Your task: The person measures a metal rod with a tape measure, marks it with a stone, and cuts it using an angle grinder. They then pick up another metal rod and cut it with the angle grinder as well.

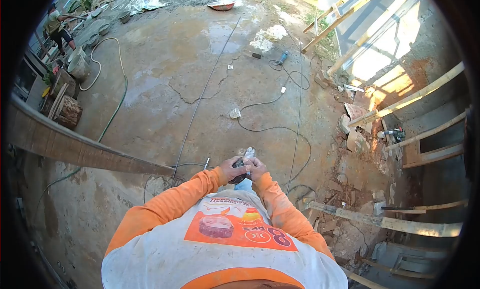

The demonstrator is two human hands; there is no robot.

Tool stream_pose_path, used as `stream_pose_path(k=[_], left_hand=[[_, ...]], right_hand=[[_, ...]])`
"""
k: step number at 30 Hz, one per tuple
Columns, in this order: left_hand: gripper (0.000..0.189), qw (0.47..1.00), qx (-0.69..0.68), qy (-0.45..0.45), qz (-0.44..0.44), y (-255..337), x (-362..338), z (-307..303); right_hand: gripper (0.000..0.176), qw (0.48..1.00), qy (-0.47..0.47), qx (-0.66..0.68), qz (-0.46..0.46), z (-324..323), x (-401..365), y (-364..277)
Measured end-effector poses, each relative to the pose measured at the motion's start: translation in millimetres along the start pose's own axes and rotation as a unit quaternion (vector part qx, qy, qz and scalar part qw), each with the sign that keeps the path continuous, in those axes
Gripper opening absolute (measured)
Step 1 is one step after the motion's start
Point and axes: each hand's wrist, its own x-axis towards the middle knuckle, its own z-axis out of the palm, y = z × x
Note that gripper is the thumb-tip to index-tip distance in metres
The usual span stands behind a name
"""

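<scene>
In front of my waist, both hands meet on a dark, rounded tool with a pale grey metal end (249, 152); its exact kind is partly hidden by my fingers. My left hand (231, 170) wraps round its dark side. On the other side, my right hand (257, 168) closes on it near the grey end. A short silver rod (206, 163) shows just left of my left hand, and a dark cable (187, 164) runs there too.
Two long thin rods (206, 84) lie along the concrete floor. A cable (270, 129) winds to a blue power tool (283, 57). Wooden poles (425, 226) and rubble (356, 140) line the right. At left are a hose (121, 89), a plank (90, 145) and another person (57, 29).
</scene>
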Motion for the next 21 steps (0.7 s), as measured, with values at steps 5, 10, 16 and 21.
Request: stream_pose_path(k=[5, 10, 16, 21], left_hand=[[0.059, 0.986, 0.095, -0.038, -0.129, 64.0, 161.2, -54.3], [0.046, 0.963, 0.128, 0.02, -0.234, 94.6, 256.0, -140.6], [0.031, 0.935, 0.053, 0.043, -0.348, 37.7, 214.3, -266.8], [0.029, 0.866, 0.16, 0.061, -0.471, 5.5, 181.0, -332.4]], right_hand=[[0.033, 0.997, -0.018, 0.033, 0.072, -49.7, 155.2, -97.2], [0.019, 0.966, 0.142, 0.211, -0.046, -137.2, 304.3, -339.5], [0.034, 0.912, 0.235, 0.195, -0.273, -348.6, 456.3, -661.2], [0.041, 0.884, 0.297, 0.104, -0.346, -446.8, 539.4, -823.6]])
